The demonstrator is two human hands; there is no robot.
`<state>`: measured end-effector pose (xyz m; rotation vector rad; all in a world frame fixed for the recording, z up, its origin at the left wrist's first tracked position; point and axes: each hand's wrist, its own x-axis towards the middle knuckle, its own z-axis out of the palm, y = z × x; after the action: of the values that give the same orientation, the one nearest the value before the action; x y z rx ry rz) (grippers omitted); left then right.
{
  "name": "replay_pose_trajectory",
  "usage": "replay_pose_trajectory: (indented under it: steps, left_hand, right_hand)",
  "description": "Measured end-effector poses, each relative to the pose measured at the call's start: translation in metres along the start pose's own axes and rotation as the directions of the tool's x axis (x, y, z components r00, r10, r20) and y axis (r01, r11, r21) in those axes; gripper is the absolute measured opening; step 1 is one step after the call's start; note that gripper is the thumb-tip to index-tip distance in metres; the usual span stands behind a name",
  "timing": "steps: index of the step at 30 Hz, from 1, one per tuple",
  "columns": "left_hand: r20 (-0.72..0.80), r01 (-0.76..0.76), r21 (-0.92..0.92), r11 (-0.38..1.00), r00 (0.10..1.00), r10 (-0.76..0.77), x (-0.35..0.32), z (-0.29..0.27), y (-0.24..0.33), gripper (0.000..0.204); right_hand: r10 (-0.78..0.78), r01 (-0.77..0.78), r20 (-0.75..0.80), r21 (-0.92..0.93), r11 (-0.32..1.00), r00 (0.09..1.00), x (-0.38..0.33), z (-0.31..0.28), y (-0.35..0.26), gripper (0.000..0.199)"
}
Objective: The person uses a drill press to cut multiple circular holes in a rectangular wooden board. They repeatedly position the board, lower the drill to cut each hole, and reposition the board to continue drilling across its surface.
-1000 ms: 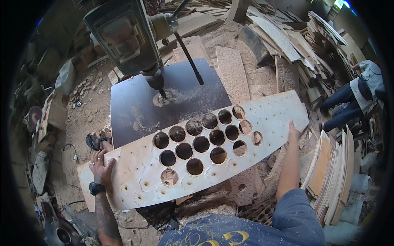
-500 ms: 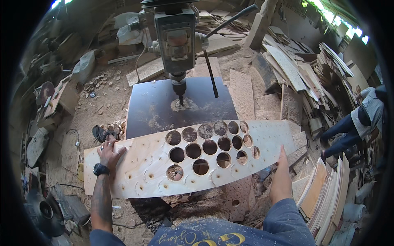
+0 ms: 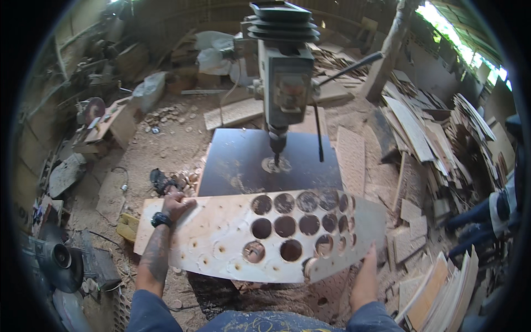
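I hold a long pale plywood board (image 3: 221, 243) with several round holes cut through its right half. My left hand (image 3: 176, 205), with a dark wristwatch, grips the board's far left edge. My right hand (image 3: 366, 276) holds its near right edge from below. The board hangs in front of the dark table (image 3: 260, 166) of a drill press (image 3: 285, 83), whose hole-saw bit (image 3: 276, 146) points down at the table, apart from the board.
Stacks of wood offcuts and boards (image 3: 431, 138) pile up at the right. A person in dark trousers (image 3: 487, 216) stands at the far right. A grinder motor (image 3: 55, 260) sits at lower left. Sawdust and cut wooden discs (image 3: 185, 180) litter the ground.
The board has come back off the drill table toward me and swung, its right end now nearer and lower. The view has tilted up, showing the whole drill press.
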<state>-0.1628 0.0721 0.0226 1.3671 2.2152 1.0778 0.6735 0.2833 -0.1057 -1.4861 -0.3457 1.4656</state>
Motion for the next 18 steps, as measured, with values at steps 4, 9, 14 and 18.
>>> replay_pose_trajectory:
  steps: [4,9,14,18]
  left_hand:
    - [0.067,0.026,0.104,0.994,0.997,-0.033,-0.003,-0.007,0.012,0.06]
    - [0.169,0.081,0.366,0.927,0.974,-0.152,-0.006,-0.036,0.038,0.066]
    - [0.227,0.034,0.377,0.926,0.966,-0.127,-0.003,-0.061,0.063,0.07]
    - [0.19,0.067,0.284,0.957,0.974,-0.124,-0.01,-0.08,0.09,0.065]
  right_hand:
    - [-0.019,0.018,0.01,0.051,0.999,1.0,-0.027,0.001,-0.011,0.077]
    - [-0.196,0.194,-0.001,0.13,0.972,0.981,-0.085,0.003,-0.068,0.076]
    - [-0.551,0.554,-0.115,-0.002,0.832,0.827,-0.142,0.008,-0.162,0.079]
    - [-0.711,0.685,-0.194,-0.191,0.703,0.676,-0.17,-0.01,-0.239,0.089]
